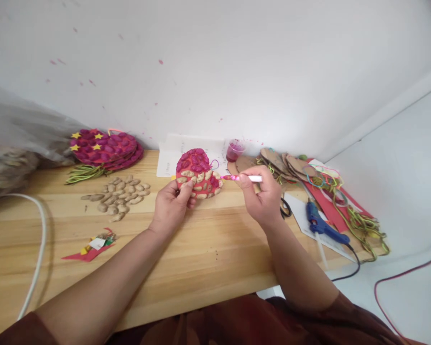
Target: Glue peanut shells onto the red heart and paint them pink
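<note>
My left hand (172, 203) is closed on a round craft piece (197, 172) covered in peanut shells, holding it by its lower left edge above the wooden table (201, 249). The upper shells are painted magenta; the lower ones are bare tan. My right hand (260, 196) pinches a white-handled paintbrush (246, 178), and its pink tip touches the piece's right edge. A small cup of pink paint (234, 149) stands just behind, on white paper (172, 155).
Loose peanuts (118, 196) lie left of my hands. Finished magenta pieces (106, 148) are stacked at the back left. A blue glue gun (321, 225), cardboard cutouts (280, 163) and rubber bands (359, 225) crowd the right end. A white cable (39, 249) and red scraps (93, 247) lie at the left.
</note>
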A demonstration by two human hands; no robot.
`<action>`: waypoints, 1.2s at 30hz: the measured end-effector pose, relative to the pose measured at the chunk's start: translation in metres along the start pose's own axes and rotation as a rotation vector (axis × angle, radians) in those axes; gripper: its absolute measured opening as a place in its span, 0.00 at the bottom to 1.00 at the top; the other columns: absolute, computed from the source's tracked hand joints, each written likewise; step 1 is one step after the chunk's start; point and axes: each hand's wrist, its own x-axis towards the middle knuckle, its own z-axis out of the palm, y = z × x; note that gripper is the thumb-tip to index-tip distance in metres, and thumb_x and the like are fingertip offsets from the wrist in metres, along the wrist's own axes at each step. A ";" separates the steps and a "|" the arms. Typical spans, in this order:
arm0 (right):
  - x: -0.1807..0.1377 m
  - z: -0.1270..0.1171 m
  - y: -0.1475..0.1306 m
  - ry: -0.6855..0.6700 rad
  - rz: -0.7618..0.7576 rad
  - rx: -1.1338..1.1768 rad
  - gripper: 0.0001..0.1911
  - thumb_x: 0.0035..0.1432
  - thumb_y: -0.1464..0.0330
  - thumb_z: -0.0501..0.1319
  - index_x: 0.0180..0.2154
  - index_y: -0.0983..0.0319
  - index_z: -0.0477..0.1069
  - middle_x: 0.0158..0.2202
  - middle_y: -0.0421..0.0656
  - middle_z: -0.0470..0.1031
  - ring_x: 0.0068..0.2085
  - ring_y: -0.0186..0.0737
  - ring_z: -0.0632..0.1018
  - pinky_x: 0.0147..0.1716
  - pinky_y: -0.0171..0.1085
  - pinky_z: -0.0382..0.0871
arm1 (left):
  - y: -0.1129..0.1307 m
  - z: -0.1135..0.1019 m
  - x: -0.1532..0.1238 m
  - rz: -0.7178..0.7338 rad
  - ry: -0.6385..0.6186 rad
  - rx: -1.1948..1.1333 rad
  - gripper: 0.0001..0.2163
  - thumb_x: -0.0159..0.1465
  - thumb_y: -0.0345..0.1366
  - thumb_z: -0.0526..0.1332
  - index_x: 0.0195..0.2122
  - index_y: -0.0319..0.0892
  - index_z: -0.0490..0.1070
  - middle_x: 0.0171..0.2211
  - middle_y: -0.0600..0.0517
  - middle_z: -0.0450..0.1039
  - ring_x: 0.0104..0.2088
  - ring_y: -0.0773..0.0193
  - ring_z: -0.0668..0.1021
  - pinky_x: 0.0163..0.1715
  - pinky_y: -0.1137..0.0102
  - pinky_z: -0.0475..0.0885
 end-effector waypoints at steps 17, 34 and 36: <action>0.120 0.040 0.087 -0.255 0.418 -0.581 0.11 0.62 0.60 0.62 0.33 0.59 0.76 0.37 0.48 0.82 0.43 0.50 0.79 0.50 0.46 0.69 | -0.005 0.001 0.005 -0.006 -0.022 0.000 0.22 0.55 0.55 0.73 0.30 0.40 0.73 0.22 0.55 0.73 0.21 0.68 0.75 0.20 0.75 0.72; 0.118 0.041 0.086 -0.285 0.444 -0.662 0.14 0.63 0.58 0.60 0.39 0.60 0.79 0.44 0.52 0.82 0.50 0.56 0.76 0.52 0.50 0.68 | -0.003 0.001 0.004 0.013 -0.046 0.021 0.20 0.57 0.54 0.72 0.31 0.40 0.74 0.22 0.54 0.74 0.21 0.67 0.75 0.21 0.74 0.72; 0.117 0.045 0.088 -0.300 0.451 -0.665 0.14 0.63 0.57 0.61 0.38 0.60 0.79 0.44 0.53 0.82 0.50 0.56 0.76 0.51 0.49 0.69 | -0.004 0.001 0.004 0.017 -0.045 0.021 0.20 0.57 0.54 0.72 0.32 0.40 0.74 0.22 0.54 0.74 0.21 0.67 0.75 0.21 0.74 0.72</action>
